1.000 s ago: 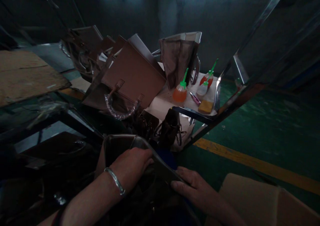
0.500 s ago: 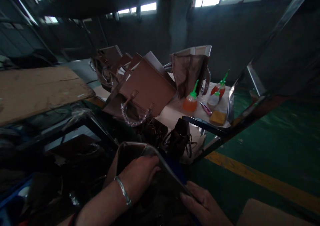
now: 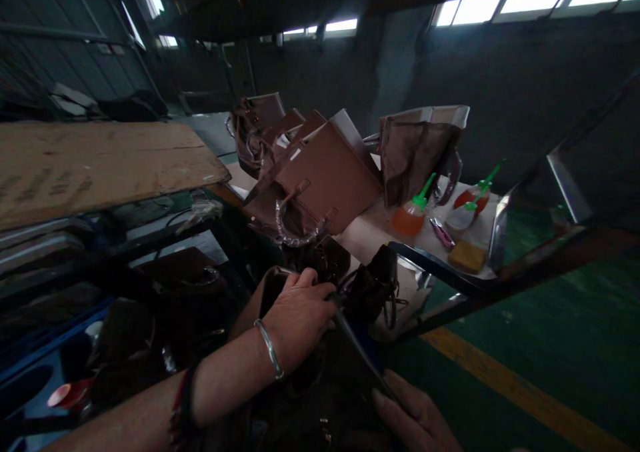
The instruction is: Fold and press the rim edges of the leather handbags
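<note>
An open dark bag [image 3: 355,352] is in front of me at the bottom centre, its inside mostly in shadow. My left hand [image 3: 303,312], with a silver bangle at the wrist, grips the bag's far rim, its fingers bent over the edge. Lower right, my right hand [image 3: 415,412] pinches the bag's right rim between thumb and fingers. Just beyond the bag lie small dark brown pieces with straps [image 3: 373,285].
Brown handbags [image 3: 325,172] lean together on a paper-covered table [image 3: 365,232]. Right of them are orange-filled bottles [image 3: 409,217], a pink-handled cutter [image 3: 442,233] and a yellow sponge [image 3: 467,257]. Cardboard [image 3: 100,165] covers a bench at left; a metal frame [image 3: 450,272] borders the table.
The view has swung left, so the table things appear further right. My left hand has moved from inside the bag's opening up onto its far rim. My right hand still holds the right rim.
</note>
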{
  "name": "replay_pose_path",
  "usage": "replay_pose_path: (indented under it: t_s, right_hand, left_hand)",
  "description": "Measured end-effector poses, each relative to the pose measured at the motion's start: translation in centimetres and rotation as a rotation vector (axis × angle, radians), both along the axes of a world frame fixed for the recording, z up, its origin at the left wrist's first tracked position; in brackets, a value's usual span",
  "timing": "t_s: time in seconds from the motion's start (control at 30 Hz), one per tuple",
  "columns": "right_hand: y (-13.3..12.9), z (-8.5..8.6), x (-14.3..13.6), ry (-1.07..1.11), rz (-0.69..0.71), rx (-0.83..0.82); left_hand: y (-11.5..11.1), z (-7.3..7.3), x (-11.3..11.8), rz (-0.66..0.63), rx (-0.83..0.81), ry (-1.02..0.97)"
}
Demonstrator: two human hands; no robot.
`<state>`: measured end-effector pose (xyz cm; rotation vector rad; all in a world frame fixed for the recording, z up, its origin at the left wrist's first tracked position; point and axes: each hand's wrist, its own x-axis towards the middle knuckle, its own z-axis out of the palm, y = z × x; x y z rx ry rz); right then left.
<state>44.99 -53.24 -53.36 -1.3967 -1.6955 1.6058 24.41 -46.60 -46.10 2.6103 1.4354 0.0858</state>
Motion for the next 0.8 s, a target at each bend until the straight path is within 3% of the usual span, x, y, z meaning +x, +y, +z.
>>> replay_pose_path:
  t_s: [0.43, 0.8]
  right_hand:
    - [0.0, -0.3, 0.2, 0.010, 0.025, 0.078]
    - [0.0, -0.7, 0.5, 0.018, 0.025, 0.086]
  left_hand:
    - [-0.2, 0.0, -0.8, 0.007, -0.131, -0.073]
    - [1.3, -1.9, 0.7, 0.044, -0.093, -0.072]
